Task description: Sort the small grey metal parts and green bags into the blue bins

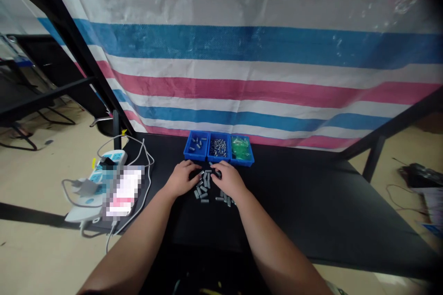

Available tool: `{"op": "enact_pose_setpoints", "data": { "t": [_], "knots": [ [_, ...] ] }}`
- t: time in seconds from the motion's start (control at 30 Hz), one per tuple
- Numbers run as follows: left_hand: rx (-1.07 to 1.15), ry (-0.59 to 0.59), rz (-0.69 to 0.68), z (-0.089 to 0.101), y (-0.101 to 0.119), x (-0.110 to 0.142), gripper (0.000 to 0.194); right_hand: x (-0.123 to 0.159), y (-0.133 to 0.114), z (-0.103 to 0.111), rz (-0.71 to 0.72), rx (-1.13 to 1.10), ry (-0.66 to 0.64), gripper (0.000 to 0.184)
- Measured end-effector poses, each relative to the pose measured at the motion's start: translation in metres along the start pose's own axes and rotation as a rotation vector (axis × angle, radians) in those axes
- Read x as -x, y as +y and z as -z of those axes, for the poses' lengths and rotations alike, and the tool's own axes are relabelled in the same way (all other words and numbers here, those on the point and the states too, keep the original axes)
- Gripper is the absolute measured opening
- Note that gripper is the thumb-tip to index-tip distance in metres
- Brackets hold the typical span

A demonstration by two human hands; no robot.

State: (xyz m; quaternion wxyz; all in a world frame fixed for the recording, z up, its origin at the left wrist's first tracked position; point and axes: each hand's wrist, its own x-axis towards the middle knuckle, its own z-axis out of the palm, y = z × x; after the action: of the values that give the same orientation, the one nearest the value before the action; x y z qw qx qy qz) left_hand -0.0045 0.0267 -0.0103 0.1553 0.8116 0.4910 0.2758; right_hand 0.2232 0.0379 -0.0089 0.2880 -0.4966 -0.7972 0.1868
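Our left hand [180, 179] and right hand [228, 179] curl over loose grey metal cylinders [204, 189] on the desk [294, 193], just below three blue trays [218, 147]; we cannot tell whether either grip holds one.

- we face a tarp [242, 46] striped pink, white and blue
- our bins [196, 146] are bright blue
- our bag [240, 148] is green
- our parts [204, 189] are grey
- our table [311, 203] is black
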Motion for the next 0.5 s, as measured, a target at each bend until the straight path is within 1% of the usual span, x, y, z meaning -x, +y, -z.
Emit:
{"op": "enact_pose_setpoints", "data": {
  "t": [0.07,0.13,0.23,0.3,0.33,0.4,0.5],
  "knots": [
    [-0.062,-0.005,0.027,-0.004,0.001,-0.002,0.020,-0.001,-0.004,-0.006,-0.010,0.099,-0.007,0.025],
    [-0.096,-0.005,0.042,-0.007,0.001,-0.002,0.016,-0.003,-0.008,-0.011,-0.003,0.162,0.006,0.017],
    [-0.093,0.006,0.053,-0.008,0.001,-0.001,0.014,-0.004,-0.010,-0.011,0.014,0.151,0.052,0.011],
    [-0.079,0.005,0.056,-0.007,0.000,-0.001,0.012,-0.006,-0.011,-0.010,-0.003,0.058,0.102,0.011],
    [-0.075,0.002,0.055,-0.007,0.000,-0.001,0.011,-0.009,-0.012,-0.010,-0.018,-0.022,0.134,0.011],
    [-0.072,-0.004,0.050,-0.007,-0.002,-0.002,0.010,-0.016,-0.014,-0.013,-0.044,-0.234,0.211,0.013],
    [-0.056,0.006,0.037,-0.006,-0.004,-0.002,0.008,-0.027,-0.018,-0.020,-0.017,-0.531,0.304,0.018]
  ]
}}
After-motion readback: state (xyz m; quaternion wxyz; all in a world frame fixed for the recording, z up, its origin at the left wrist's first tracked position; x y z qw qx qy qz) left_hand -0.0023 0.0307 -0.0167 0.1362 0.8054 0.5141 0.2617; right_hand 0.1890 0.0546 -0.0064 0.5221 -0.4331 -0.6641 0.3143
